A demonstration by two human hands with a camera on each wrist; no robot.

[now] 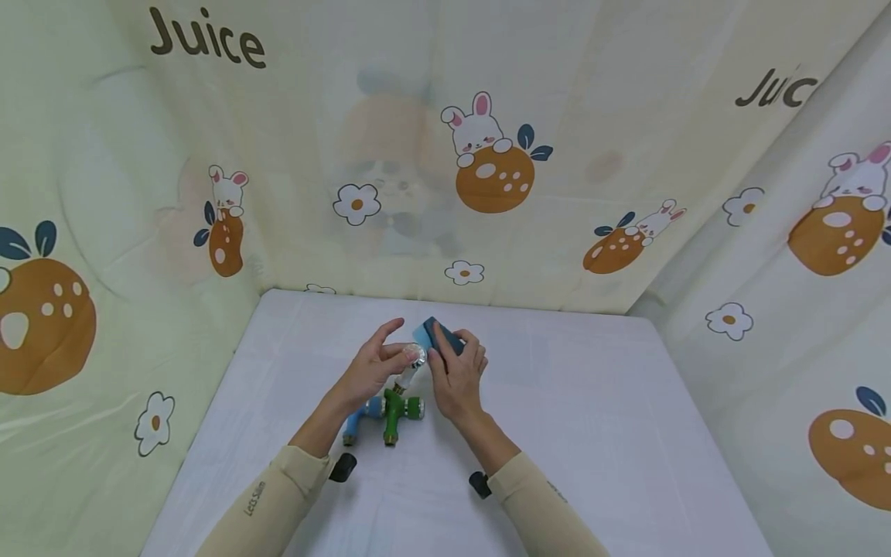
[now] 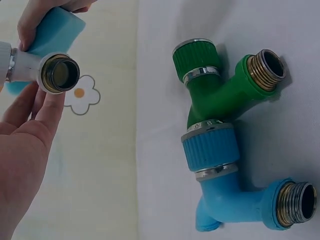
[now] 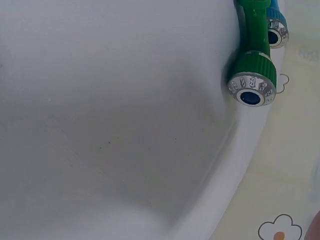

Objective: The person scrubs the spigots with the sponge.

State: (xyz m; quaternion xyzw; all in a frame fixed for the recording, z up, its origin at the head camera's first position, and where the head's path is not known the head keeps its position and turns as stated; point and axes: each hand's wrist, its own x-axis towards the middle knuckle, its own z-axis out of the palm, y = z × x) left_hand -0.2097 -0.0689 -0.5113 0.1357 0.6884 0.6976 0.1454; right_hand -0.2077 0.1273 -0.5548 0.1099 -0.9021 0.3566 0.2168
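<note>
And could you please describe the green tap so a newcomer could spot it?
In the head view, find the table, then the left hand. Below that hand lies the blue tap; just right of it is the green tap, the only green one.

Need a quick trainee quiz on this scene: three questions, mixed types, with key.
1. Short answer: Which hand holds the blue sponge?

2. True or false: The left hand holds the white tap by its knob end.

3. Multiple choice: In the head view, where on the table does the blue tap lie relative to the green tap?
A) To its right
B) To its left
C) At the opposite end of the table

Key:
1. The right hand.
2. True.
3. B.
</note>
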